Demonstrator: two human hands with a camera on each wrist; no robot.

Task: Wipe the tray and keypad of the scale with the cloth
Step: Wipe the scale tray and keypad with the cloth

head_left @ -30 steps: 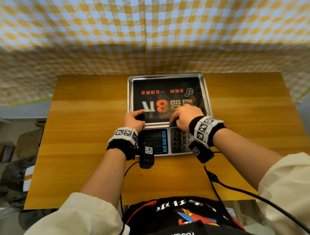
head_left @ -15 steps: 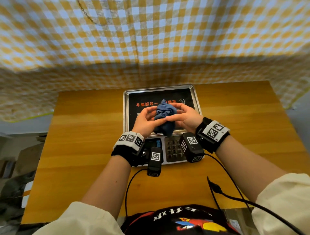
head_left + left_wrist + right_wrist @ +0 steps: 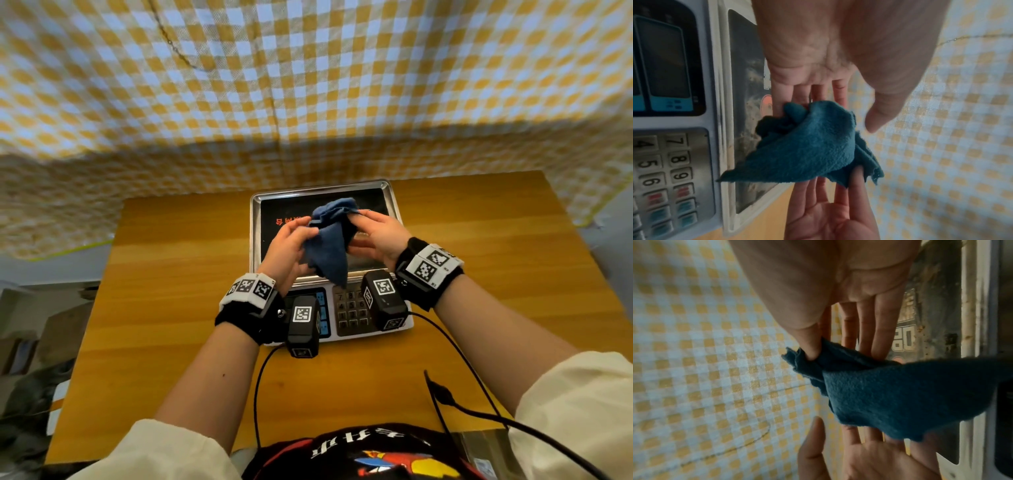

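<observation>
A blue cloth [image 3: 327, 246] hangs loose in the air above the scale's steel tray [image 3: 255, 240]. My right hand [image 3: 358, 228] pinches its top edge between thumb and fingers, as the right wrist view shows on the cloth [image 3: 890, 394]. My left hand [image 3: 301, 236] touches the cloth's other side with straight fingers, thumb clear of the fabric [image 3: 801, 149]. The tray carries a black printed sheet. The keypad [image 3: 349, 310] lies at the scale's near edge, partly behind the wrist cameras, and shows clearly in the left wrist view as the keypad [image 3: 663, 170].
The scale stands mid-table on a wooden table [image 3: 171, 291]. A yellow-and-white checked cloth [image 3: 308, 85] hangs behind the far edge. Black cables [image 3: 455, 359] trail from my wrists over the near part of the table. The scale's displays [image 3: 663, 65] sit left of the keypad.
Both hands rose from the tray's front edge with the cloth bunched between them. The cloth has since opened out and hangs down. The head view has tilted upward.
</observation>
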